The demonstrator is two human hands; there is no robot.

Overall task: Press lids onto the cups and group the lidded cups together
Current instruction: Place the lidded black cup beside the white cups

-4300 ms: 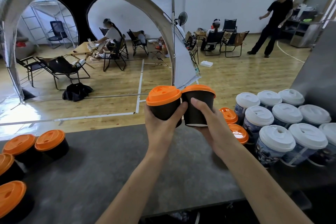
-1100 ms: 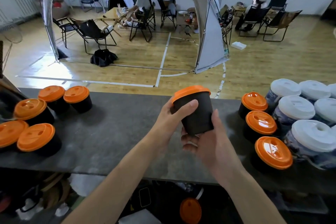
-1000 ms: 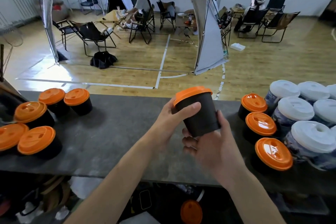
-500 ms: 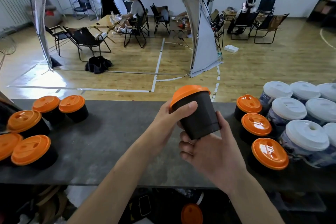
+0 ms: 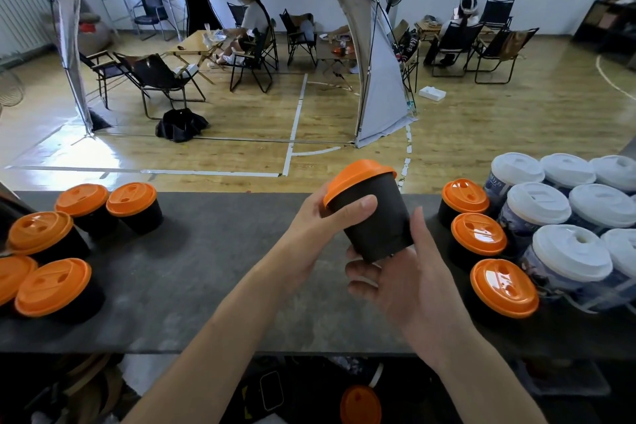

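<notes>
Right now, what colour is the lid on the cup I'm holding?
Orange lid on black cup; head view.

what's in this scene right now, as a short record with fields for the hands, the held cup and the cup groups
held cup: black, orange lid on, tilted, held above the counter
left hand: grips the cup's upper wall, thumb just under the lid
right hand: fingers curled under the base, thumb up the side
left group: five orange-lidded black cups in view, one cut off by the frame edge
right group: three orange-lidded black cups in a row
white-lidded cups: clustered at far right, beside the right group
</notes>
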